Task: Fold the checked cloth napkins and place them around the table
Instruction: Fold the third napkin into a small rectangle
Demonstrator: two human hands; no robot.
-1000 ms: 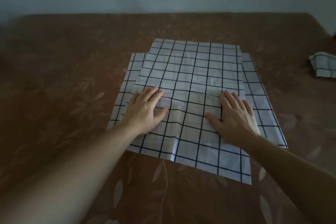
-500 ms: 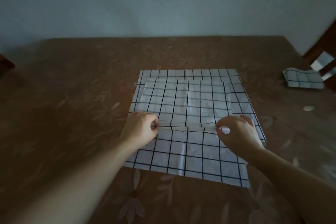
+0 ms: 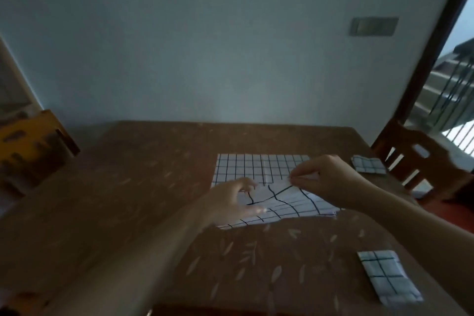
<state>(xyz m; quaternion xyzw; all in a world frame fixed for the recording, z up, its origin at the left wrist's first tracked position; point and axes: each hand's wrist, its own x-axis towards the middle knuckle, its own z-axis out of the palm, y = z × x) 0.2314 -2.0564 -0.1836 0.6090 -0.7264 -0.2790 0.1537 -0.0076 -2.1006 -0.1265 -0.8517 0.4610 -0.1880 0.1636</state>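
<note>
Napkin (image 3: pixel 259 169) thin, limp, sagging. Right hand (image 3: pixel 331 179) pinching raised edge; left hand (image 3: pixel 230 200) gripping opposite corner. Best taken at corners.

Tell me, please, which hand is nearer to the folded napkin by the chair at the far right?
Right. The right hand pinches the lifted cloth just left of that folded napkin; the left hand sits further left.
</note>
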